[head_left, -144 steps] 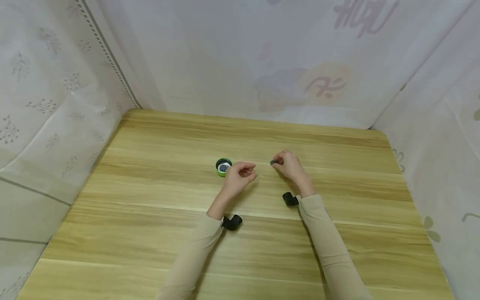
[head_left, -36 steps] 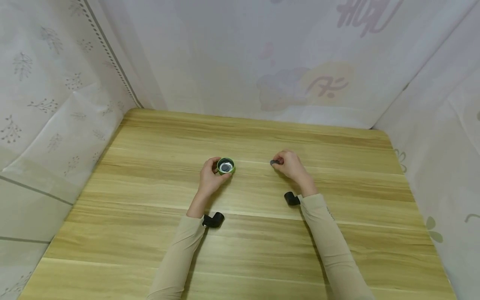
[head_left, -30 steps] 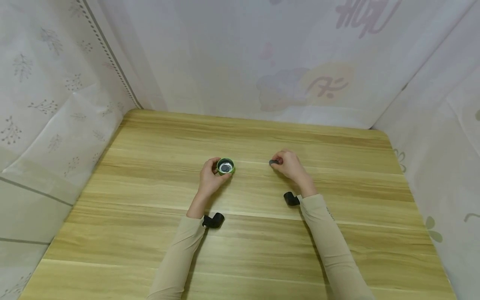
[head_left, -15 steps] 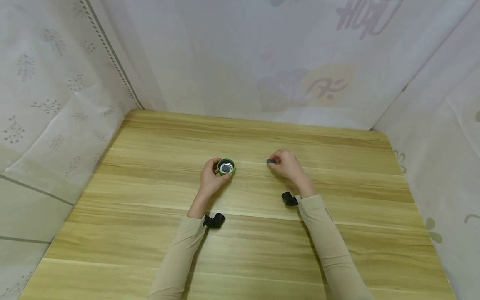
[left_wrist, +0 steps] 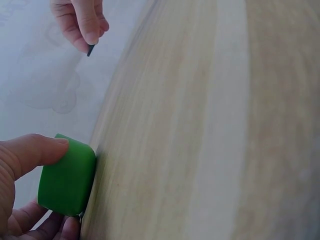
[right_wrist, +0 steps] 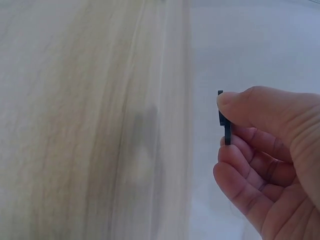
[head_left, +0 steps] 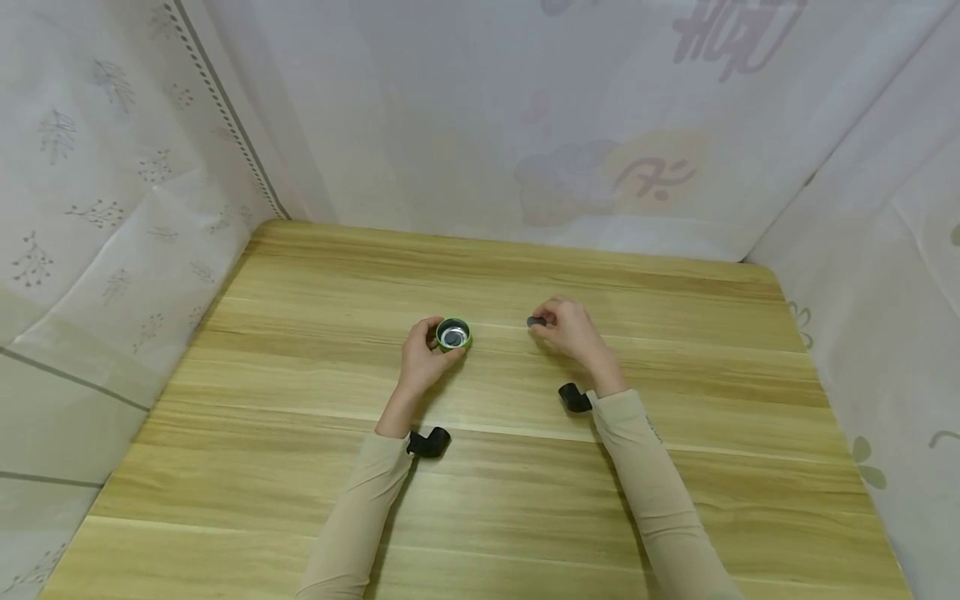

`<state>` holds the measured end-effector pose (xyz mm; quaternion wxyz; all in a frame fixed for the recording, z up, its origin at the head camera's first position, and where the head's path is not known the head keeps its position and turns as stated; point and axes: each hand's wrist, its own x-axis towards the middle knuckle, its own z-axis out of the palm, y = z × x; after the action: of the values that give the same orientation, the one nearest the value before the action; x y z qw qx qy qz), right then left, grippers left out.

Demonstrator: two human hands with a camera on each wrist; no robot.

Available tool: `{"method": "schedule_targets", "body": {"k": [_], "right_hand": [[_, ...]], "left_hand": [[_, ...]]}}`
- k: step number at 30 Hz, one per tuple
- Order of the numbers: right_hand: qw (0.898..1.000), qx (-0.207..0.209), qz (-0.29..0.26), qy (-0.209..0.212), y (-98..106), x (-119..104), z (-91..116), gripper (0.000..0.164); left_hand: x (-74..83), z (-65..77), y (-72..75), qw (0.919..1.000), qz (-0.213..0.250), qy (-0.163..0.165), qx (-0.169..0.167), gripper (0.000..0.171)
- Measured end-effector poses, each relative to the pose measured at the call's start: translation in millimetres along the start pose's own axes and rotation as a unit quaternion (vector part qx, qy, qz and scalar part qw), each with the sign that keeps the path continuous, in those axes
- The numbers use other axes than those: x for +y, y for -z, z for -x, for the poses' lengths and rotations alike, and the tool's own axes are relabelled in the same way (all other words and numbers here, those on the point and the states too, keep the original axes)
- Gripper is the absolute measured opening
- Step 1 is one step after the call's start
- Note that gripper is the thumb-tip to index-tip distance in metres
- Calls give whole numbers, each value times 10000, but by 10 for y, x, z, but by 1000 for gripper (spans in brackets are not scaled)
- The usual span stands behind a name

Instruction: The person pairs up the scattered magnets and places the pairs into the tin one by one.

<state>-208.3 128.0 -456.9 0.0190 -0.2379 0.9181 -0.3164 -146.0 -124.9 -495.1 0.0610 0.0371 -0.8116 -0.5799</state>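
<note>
In the head view, my left hand holds a small round tin, green outside and silvery within, at the middle of the table. Its thumb is on the near side and its fingers on the far side. Inside the tin lies a dark grey disc. To the right, my right hand pinches thin dark discs between thumb and fingers. Edge-on in the right wrist view, two discs overlap, one offset from the other. The left wrist view shows the tin's green wall close to the tabletop.
The wood-grain table spreads around both hands. Printed pale cloth hangs behind it and along both sides. A black wrist camera sits at the left cuff, another black wrist camera at the right cuff.
Several seconds ago my left hand was beside the tin, fingers apart; it now grips the tin. Over the last second, my right hand has drifted slightly left with the discs.
</note>
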Motion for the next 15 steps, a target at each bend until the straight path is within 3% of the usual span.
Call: {"method": "schedule_targets", "body": {"k": [15], "right_hand": [[9998, 45, -160, 107, -9, -187, -65, 16]], "left_hand": [[2, -2, 3, 10000, -14, 14, 17, 60]]}}
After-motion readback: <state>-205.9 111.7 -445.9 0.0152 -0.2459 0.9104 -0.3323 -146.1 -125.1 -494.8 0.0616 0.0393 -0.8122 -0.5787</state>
